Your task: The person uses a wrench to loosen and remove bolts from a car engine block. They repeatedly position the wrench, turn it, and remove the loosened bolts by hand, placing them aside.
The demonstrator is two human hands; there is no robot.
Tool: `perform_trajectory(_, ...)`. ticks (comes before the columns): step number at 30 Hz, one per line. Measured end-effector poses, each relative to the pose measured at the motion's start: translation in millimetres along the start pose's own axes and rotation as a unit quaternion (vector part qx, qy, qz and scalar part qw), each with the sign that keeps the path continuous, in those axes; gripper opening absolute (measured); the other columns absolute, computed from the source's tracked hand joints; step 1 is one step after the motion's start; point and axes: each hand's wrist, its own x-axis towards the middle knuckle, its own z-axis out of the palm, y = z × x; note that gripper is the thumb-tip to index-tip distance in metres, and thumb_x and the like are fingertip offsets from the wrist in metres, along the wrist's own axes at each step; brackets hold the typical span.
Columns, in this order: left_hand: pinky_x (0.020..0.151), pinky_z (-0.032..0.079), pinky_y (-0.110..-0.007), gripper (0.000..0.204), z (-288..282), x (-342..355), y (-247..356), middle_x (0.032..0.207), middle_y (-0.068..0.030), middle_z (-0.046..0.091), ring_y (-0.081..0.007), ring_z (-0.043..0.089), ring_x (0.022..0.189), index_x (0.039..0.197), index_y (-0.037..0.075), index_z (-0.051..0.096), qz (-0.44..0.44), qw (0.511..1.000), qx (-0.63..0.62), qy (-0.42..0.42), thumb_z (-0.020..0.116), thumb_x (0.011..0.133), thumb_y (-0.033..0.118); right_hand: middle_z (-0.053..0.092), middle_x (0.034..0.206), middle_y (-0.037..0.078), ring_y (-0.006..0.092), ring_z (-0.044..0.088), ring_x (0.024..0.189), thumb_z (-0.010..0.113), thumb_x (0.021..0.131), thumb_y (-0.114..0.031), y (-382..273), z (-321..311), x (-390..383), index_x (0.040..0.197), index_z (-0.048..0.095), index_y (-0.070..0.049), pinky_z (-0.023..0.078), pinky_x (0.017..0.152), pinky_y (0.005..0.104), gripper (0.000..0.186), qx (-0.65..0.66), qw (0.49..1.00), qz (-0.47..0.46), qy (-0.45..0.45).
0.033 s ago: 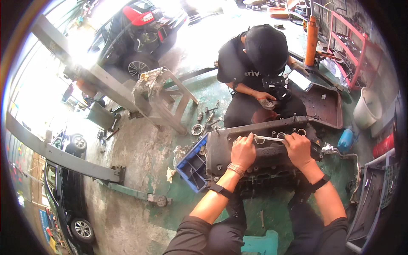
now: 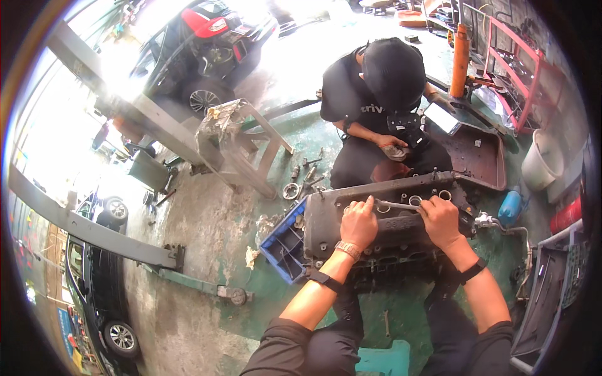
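A dark, dirty engine [image 2: 329, 219] with round holes along its top lies between my knees and the other person. Just over its top, a slim metal wrench [image 2: 399, 205] stretches from one of my hands to the other. My left hand [image 2: 359, 225] is closed around the wrench's left end. At its right end, my right hand [image 2: 441, 220] has its fingers curled round it. The tips of both ends are partly hidden by my fingers.
Opposite me sits a person [image 2: 370, 94] in black, with gloved hands. A blue divided crate [image 2: 285, 247] touches the engine's left side; a brown tray [image 2: 492, 156] is behind its right end. A blue bottle [image 2: 510, 207] and a turquoise stool [image 2: 385, 358] are close by.
The wrench has turned slightly in my fingers, from bright and shiny to darker grey. Both hands stay in nearly the same place.
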Motion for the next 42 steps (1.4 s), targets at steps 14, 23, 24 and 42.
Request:
perform_trajectory(14,0.086,0.049,-0.042,0.036,-3.0,2.8,3.4,0.1,-0.0187,0.064,-0.0345,0.059,0.097,0.115,-0.004,0.058,-0.047,0.998,-0.023,0.029,0.057,0.081,0.008,0.057,0.066,0.005,0.0125,0.052,0.057,0.053,0.095,-0.017,14.8,0.3,-7.9,0.08,0.059,-0.002,0.041,0.052,0.0285,0.022,0.376,0.84,0.381,-0.091)
perform_trajectory(23,0.087,0.049,-0.044,0.032,-7.3,4.4,5.5,0.106,-0.0172,0.063,-0.0347,0.057,0.103,0.113,-0.002,0.059,-0.045,0.999,-0.011,0.016,0.054,0.083,0.009,0.052,0.069,0.001,0.0066,0.041,0.052,0.049,0.098,-0.02,-13.6,10.5,-17.8,0.089,0.056,-0.003,0.031,0.044,0.023,0.02,0.448,0.768,0.431,-0.153)
perform_trajectory(24,0.087,0.049,-0.044,0.032,-7.3,4.3,5.6,0.106,-0.0168,0.063,-0.0345,0.057,0.103,0.113,-0.001,0.059,-0.047,0.999,-0.011,0.014,0.054,0.084,0.009,0.052,0.069,0.001,0.0065,0.041,0.052,0.049,0.098,-0.02,-16.2,10.4,-17.9,0.089,0.055,-0.004,0.031,0.044,0.0229,0.02,0.458,0.763,0.43,-0.15)
perform_trajectory(42,0.087,0.049,-0.04,0.029,-5.8,4.7,5.1,0.103,-0.0139,0.064,-0.0313,0.058,0.101,0.108,0.001,0.062,-0.052,0.999,0.004,-0.008,0.059,0.081,0.011,0.048,0.067,-0.001,0.0063,0.038,0.048,0.048,0.099,-0.02,-41.6,3.4,-12.1,0.092,0.051,-0.008,0.032,0.043,0.0228,0.014,0.515,0.683,0.495,-0.155)
